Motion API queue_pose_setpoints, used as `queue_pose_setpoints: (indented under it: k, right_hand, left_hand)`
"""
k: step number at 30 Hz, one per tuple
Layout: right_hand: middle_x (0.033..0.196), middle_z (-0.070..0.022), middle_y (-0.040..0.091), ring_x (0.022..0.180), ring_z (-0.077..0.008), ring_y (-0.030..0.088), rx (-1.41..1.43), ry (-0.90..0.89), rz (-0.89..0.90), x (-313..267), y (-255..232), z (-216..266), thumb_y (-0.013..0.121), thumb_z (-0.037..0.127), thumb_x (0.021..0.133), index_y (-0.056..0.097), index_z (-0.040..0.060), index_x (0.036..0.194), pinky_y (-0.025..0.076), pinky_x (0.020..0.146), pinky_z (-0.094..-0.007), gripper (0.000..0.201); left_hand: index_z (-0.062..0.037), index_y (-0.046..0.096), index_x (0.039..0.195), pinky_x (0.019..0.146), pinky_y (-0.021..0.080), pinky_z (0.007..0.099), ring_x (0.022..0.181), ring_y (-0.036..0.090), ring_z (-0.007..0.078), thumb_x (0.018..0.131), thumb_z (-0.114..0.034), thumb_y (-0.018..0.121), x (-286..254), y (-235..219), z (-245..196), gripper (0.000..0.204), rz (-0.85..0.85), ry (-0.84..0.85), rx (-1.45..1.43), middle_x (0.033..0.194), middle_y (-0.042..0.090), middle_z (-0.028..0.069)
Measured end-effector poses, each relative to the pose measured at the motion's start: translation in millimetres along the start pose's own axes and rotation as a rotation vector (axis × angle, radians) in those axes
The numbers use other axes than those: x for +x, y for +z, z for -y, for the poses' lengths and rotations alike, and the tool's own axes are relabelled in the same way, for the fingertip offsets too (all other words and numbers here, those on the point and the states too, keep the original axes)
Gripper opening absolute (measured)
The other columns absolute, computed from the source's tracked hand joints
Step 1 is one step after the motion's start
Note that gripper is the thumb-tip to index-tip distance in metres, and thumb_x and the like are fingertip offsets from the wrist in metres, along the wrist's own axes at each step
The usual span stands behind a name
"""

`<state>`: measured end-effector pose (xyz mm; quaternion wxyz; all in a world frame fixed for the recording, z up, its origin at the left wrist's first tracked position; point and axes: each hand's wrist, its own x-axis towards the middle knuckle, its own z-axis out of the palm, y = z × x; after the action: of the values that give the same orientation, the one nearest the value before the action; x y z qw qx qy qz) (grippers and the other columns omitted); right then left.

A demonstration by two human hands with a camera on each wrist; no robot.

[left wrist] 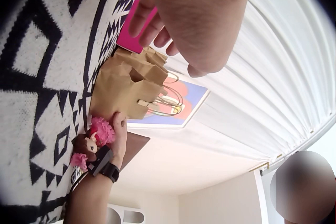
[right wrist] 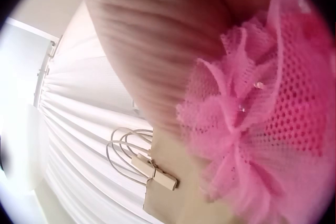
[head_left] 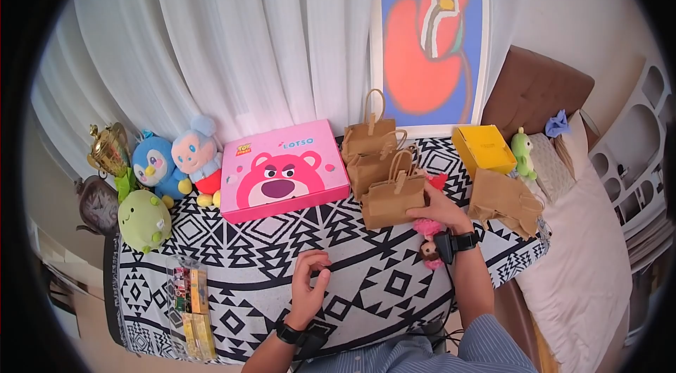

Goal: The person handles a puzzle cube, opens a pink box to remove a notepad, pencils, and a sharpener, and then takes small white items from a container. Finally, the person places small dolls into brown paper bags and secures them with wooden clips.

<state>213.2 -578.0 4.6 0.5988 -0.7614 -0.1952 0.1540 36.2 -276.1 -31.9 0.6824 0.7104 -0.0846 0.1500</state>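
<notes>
In the head view, my right hand grips the right side of the front brown paper bag, thumb at its front edge. This bag has twisted handles and a small wooden clothespin. Two more paper bags stand behind it. Below my right wrist lies a doll with pink hair bows and a pink ruffled tulle skirt, which fills much of the right wrist view. My left hand hovers over the patterned blanket, fingers loosely curled, holding nothing.
A pink Lotso box stands left of the bags, with plush toys and a gold trophy beyond. Small boxes in clear packaging lie front left. To the right are a yellow box, a crumpled paper bag and a green plush.
</notes>
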Motion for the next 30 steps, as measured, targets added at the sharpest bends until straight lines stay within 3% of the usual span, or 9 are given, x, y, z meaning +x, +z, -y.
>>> queue_pose_setpoints:
  k: [2,6,8,12,15,17,20,25,30]
  right_hand:
    - [0.12,-0.0084,0.056,0.11,-0.0174,0.053,-0.143,-0.061,-0.013,-1,1,1,0.077,0.015,0.077,0.042,0.0011,0.132,0.041,0.097,-0.0299,0.066]
    - [0.119,-0.0087,0.056,0.109,-0.018,0.054,-0.201,-0.068,-0.028,5,-2,-7,0.078,0.014,0.075,0.043,0.0017,0.132,0.042,0.096,-0.0307,0.068]
    - [0.119,-0.0091,0.056,0.109,-0.0181,0.054,-0.147,-0.027,-0.05,8,-4,-9,0.077,0.012,0.075,0.043,0.0017,0.132,0.042,0.095,-0.0313,0.067]
    - [0.121,-0.008,0.056,0.11,-0.019,0.054,-0.053,0.012,-0.029,15,-3,-5,0.076,0.009,0.076,0.041,0.0051,0.136,0.044,0.095,-0.032,0.069]
    - [0.115,-0.0094,0.055,0.106,-0.0187,0.053,-0.099,0.003,-0.068,17,1,-1,0.076,0.01,0.075,0.046,0.0007,0.128,0.043,0.094,-0.0312,0.061]
    - [0.113,-0.0091,0.053,0.106,-0.0187,0.051,-0.174,-0.118,-0.09,21,2,-13,0.076,0.009,0.075,0.047,0.0,0.126,0.041,0.095,-0.0308,0.059]
    - [0.111,-0.0088,0.052,0.104,-0.0187,0.049,-0.187,-0.131,-0.105,16,7,-3,0.076,0.009,0.075,0.048,-0.0008,0.124,0.04,0.095,-0.0302,0.057]
    - [0.124,-0.0118,0.052,0.117,-0.0192,0.048,-0.109,-0.118,-0.082,6,8,2,0.075,0.012,0.077,0.042,-0.0007,0.132,0.039,0.099,-0.0305,0.065]
    - [0.127,-0.0089,0.053,0.111,-0.0192,0.052,-0.268,-0.146,-0.243,-34,-5,14,0.071,0.016,0.082,0.044,0.0001,0.132,0.041,0.097,-0.0317,0.059]
  left_hand:
    - [-0.0013,0.055,0.109,0.081,0.045,0.0279,0.094,0.056,0.0163,0.088,-0.005,0.056,0,2,0,0.021,-0.005,-0.022,-0.055,0.113,0.051,0.0107]
    - [-0.0013,0.054,0.11,0.081,0.045,0.0279,0.095,0.056,0.0162,0.089,-0.004,0.055,-1,2,3,0.021,0.003,-0.057,-0.069,0.114,0.05,0.0105]
    - [-0.0011,0.055,0.11,0.079,0.046,0.0283,0.092,0.056,0.0158,0.092,-0.018,0.058,-1,3,5,0.025,-0.004,-0.076,-0.069,0.114,0.049,0.0096]
    - [-0.0008,0.056,0.11,0.078,0.046,0.0279,0.091,0.056,0.0157,0.092,-0.018,0.058,-1,2,4,0.025,0.001,-0.089,-0.075,0.115,0.049,0.0093]
    - [-0.0004,0.056,0.11,0.078,0.046,0.0277,0.09,0.057,0.0155,0.092,-0.017,0.058,-1,3,5,0.024,0.01,-0.084,-0.072,0.115,0.05,0.0091]
    - [-0.0001,0.054,0.109,0.08,0.046,0.0266,0.09,0.057,0.0155,0.089,-0.003,0.055,-1,4,3,0.02,0.008,-0.109,-0.093,0.113,0.051,0.0094]
    - [0.0002,0.055,0.108,0.08,0.047,0.0262,0.089,0.058,0.0151,0.089,-0.003,0.055,-1,5,1,0.019,0.014,-0.108,-0.087,0.112,0.052,0.0093]
    - [0.0005,0.055,0.107,0.079,0.047,0.026,0.088,0.058,0.0148,0.089,-0.003,0.055,-3,6,4,0.019,0.022,-0.118,-0.093,0.111,0.052,0.0093]
    - [0.0007,0.055,0.107,0.076,0.046,0.0259,0.087,0.058,0.0152,0.09,-0.006,0.056,-3,7,2,0.018,0.011,-0.132,-0.117,0.11,0.052,0.0095]
